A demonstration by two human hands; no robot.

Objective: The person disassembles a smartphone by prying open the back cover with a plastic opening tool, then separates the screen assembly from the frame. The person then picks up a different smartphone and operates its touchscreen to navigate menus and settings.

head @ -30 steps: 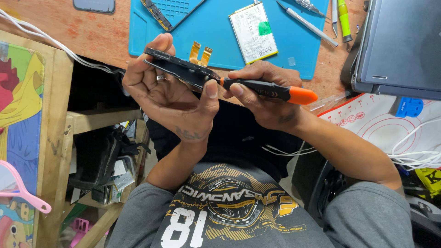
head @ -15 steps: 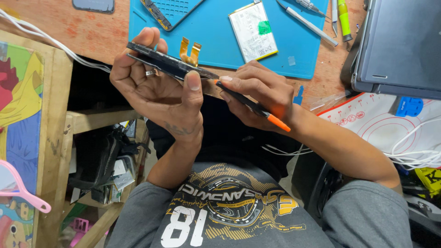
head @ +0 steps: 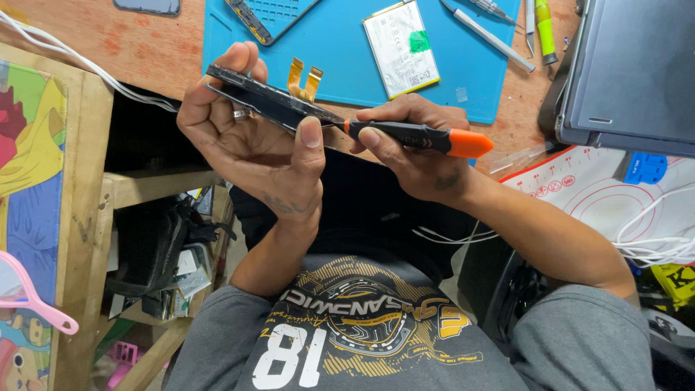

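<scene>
Slim black phone frame (head: 271,101) with two orange flex ribbons (head: 304,78) sticking up, held edge-on above the desk edge. Gripped in the left hand (head: 253,141), fingers curled over the far side, thumb pressed on the near edge. Right hand (head: 413,148) wrapped tight around a black screwdriver with an orange cap (head: 416,136), tip lying against the frame just beside the left thumb. Beneath and beyond, a blue rectangular work mat (head: 347,51) carrying a flat white battery with a green tab (head: 400,47), another opened phone body (head: 271,14) and a slender grey tool (head: 489,35). Off to the right, a closed grey laptop (head: 630,72). At left, a wooden shelf unit (head: 87,217), its lower shelf stuffed with dark gear, details too cluttered to make out.
</scene>
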